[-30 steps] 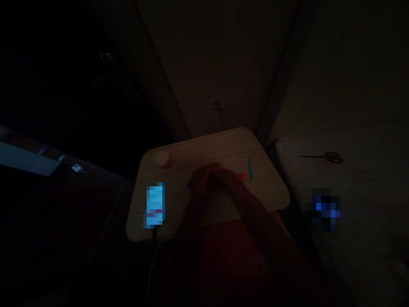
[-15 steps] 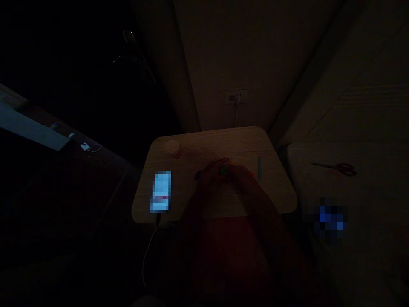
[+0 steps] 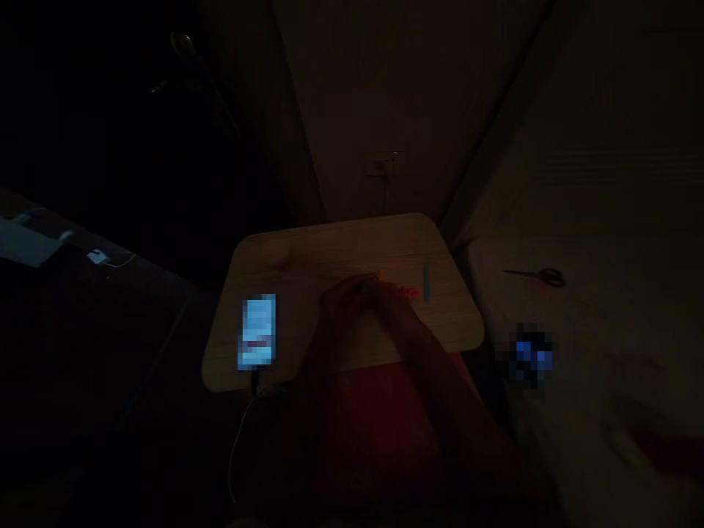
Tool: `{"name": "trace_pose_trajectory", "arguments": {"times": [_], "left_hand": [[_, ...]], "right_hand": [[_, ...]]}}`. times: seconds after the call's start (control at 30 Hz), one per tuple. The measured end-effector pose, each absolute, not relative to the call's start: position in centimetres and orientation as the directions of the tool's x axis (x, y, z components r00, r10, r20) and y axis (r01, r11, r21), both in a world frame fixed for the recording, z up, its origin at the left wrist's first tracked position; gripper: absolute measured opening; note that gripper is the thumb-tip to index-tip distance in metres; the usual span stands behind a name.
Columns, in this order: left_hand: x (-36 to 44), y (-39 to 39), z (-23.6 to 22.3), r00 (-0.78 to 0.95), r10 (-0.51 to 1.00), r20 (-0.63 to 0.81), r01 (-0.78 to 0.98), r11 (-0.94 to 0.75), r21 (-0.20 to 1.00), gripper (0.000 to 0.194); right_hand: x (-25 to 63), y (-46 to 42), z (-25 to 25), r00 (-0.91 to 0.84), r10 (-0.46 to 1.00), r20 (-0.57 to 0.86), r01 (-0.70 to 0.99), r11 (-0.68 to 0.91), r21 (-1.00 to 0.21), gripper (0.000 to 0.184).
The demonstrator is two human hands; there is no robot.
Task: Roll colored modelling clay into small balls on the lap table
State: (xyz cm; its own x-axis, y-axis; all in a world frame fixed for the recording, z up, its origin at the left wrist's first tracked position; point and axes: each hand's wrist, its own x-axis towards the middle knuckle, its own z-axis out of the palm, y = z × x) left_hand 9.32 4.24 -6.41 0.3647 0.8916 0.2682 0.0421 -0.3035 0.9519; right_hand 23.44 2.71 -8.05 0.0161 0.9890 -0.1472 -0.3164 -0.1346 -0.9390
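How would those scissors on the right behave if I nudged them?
The scissors would likely slide or pivot rather than roll, since they lie flat. They look stiff, with a straight, narrow blade end. The wider looped handles may make that end heavier.

we see a phone (image 3: 257, 332), its lit screen blurred, lying on the left part of the wooden table (image 3: 300, 315); a thin pale cable (image 3: 236, 444) hangs below the table's near edge; we make out a wall outlet (image 3: 384, 163) beyond the far edge; on the pale surface (image 3: 583, 319) at right we find dark scissors (image 3: 537, 276), blades pointing left, and nearer us a blurred blue-lit object (image 3: 531, 357); at far left we see a small white object (image 3: 99, 257) with a thin cord, near a pale slab (image 3: 27, 242).
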Motion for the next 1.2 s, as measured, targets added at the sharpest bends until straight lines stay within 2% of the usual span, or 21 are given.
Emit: {"name": "trace_pose_trajectory", "arguments": {"times": [0.23,0.4,0.53,0.7,0.9,1.0,1.1,1.2], "left_hand": [[9.4,4.7,-6.5,0.232,0.902,0.364,0.181,-0.407,0.895,0.033],[9.3,4.8,-6.2,0.231,0.852,0.470,0.262,-0.520,0.813,0.033],[9.3,4.7,-5.9,0.259,0.793,0.551,0.305,-0.608,0.733,0.031],[9.3,4.6,-6.0,0.273,0.772,0.574,0.331,-0.636,0.697,0.031],[9.1,5.0,-6.9,0.293,0.790,0.539,0.328,-0.612,0.720,0.040],[8.8,5.1,-7.1,0.299,0.823,0.483,0.306,-0.562,0.769,0.045],[8.4,5.0,-6.9,0.330,0.844,0.423,0.235,-0.507,0.829,0.050],[8.0,4.7,-6.3,0.361,0.850,0.384,0.172,-0.465,0.868,0.057]], "right_hand": [[22.1,3.5,-8.4,0.098,0.982,-0.164,-0.342,-0.121,-0.932,0.046],[22.0,3.3,-7.8,0.027,0.989,-0.143,-0.356,-0.124,-0.926,0.047],[22.2,2.9,-7.1,-0.003,1.000,-0.025,-0.271,-0.025,-0.962,0.044],[22.3,3.0,-6.8,0.046,0.999,0.017,-0.122,0.023,-0.992,0.038],[22.2,3.3,-7.2,0.112,0.994,0.012,-0.108,0.024,-0.994,0.033],[22.4,3.3,-7.3,0.115,0.993,0.012,-0.135,0.028,-0.990,0.032],[22.8,3.2,-7.1,0.065,0.998,0.006,-0.168,0.017,-0.986,0.036],[23.1,2.9,-7.1,-0.059,0.998,-0.018,-0.271,-0.033,-0.962,0.041]]}}
